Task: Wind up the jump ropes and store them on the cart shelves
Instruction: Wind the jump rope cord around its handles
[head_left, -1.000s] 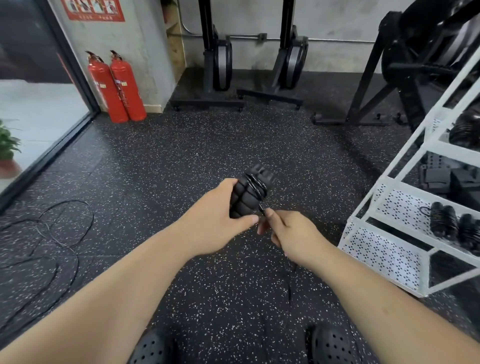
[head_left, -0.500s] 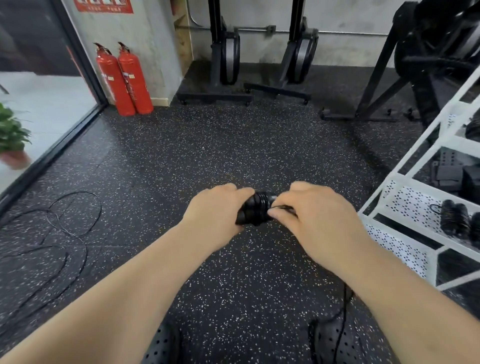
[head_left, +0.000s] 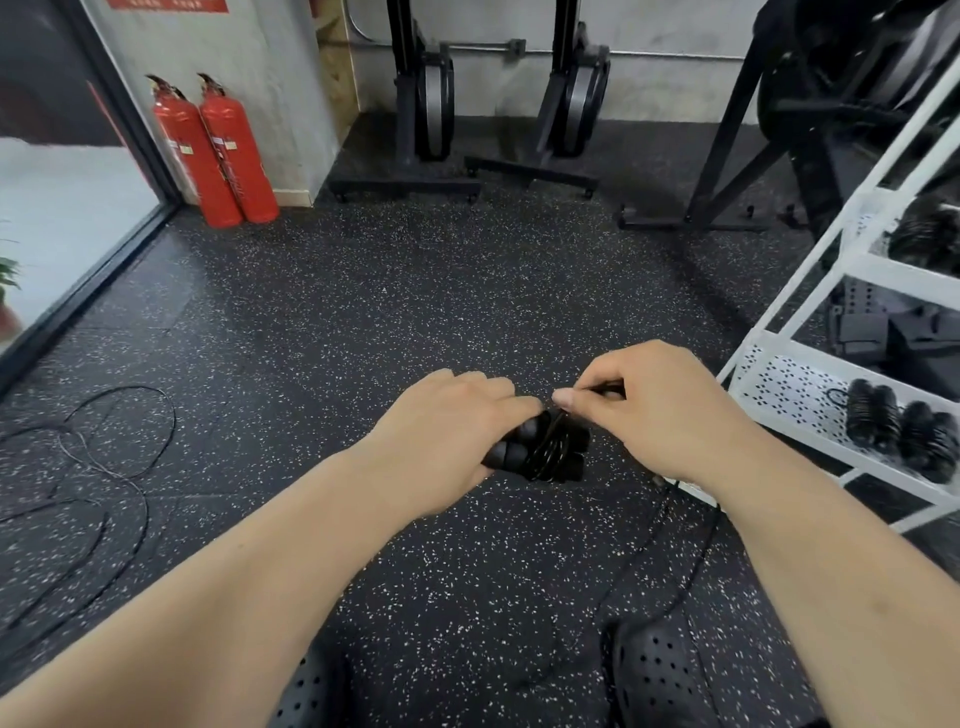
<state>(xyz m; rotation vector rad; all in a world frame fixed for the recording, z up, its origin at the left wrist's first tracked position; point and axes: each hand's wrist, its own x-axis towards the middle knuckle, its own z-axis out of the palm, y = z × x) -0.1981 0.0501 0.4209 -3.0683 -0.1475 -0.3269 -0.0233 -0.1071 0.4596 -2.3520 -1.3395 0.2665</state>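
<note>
one rope bundle (head_left: 545, 452) near cart (head_left: 779, 387) edge

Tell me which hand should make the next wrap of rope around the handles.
Right, probably. The right hand pinches the rope just beside the handles, with slack trailing below it toward the floor. The left hand grips the handles, steadying them.

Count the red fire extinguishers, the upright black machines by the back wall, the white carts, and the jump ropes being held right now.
Red fire extinguishers: 2
Upright black machines: 2
White cart: 1
Held jump rope: 1
Total: 6
</note>
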